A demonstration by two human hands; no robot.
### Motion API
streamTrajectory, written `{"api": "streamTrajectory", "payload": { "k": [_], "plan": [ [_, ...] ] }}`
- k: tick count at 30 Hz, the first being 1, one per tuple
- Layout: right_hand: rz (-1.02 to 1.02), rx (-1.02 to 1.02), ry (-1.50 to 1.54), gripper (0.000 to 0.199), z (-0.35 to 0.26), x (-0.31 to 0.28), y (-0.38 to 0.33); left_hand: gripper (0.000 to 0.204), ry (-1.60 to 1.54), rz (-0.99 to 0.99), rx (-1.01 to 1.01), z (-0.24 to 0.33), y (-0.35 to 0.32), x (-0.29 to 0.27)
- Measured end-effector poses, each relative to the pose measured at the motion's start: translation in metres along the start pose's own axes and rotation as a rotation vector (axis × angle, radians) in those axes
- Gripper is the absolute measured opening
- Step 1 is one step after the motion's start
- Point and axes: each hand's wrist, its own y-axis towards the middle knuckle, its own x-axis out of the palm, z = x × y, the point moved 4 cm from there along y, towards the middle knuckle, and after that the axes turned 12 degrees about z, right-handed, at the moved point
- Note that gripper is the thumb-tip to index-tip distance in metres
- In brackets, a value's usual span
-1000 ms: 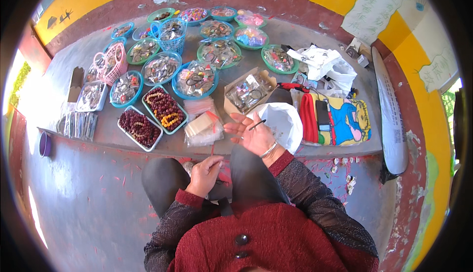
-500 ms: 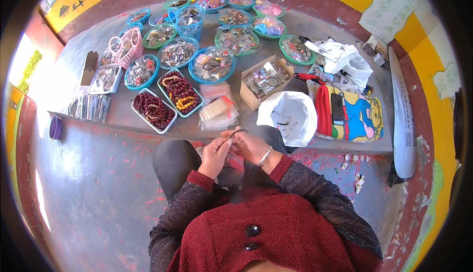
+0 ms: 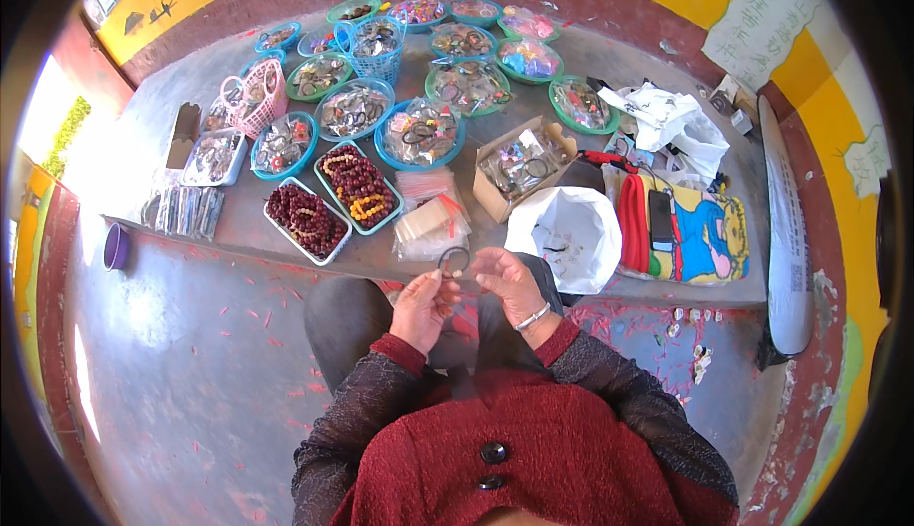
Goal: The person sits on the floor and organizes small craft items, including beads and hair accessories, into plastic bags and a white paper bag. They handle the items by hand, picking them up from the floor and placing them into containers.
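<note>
A thin dark cord bracelet, a loop with a small pale bead at its lower side, stands up from the fingertips of my left hand. Thumb and forefinger there are pinched on the loop's lower end. Just right of the loop is my right hand, its fingers curved and apart, with nothing visible in them; a silver bangle circles that wrist. Both hands are above my lap, in front of the platform's near edge. Clear plastic sleeves lie just beyond the left hand, and a white plastic bag gapes beyond the right.
Two trays of beaded bracelets sit near the platform's edge. A cardboard box of packaged pieces is right of the sleeves. Round basins and baskets crowd the back. A phone rests on a colourful cloth bag.
My right hand has moved away from my left, and its fingers have spread. The bracelet loop now stands upright in my left fingers. The whole view has shifted slightly.
</note>
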Motion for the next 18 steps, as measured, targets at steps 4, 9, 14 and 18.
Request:
{"api": "streamTrajectory", "payload": {
  "k": [4, 9, 14, 18],
  "plan": [
    [0.005, 0.233, 0.184, 0.03, 0.011, 0.002, -0.001, 0.018, -0.005, -0.017, -0.035, -0.021, 0.002, 0.001],
    [0.004, 0.307, 0.363, 0.028, 0.011, 0.002, -0.001, 0.018, 0.027, -0.01, 0.049, -0.028, 0.001, 0.011],
    [0.083, 0.226, 0.404, 0.01, 0.017, -0.008, 0.002, 0.021, 0.128, 0.004, 0.064, -0.037, 0.011, 0.003],
    [0.154, 0.084, 0.437, 0.003, 0.004, -0.026, 0.009, 0.023, 0.256, 0.126, 0.087, -0.032, 0.019, 0.004]
  ]
}}
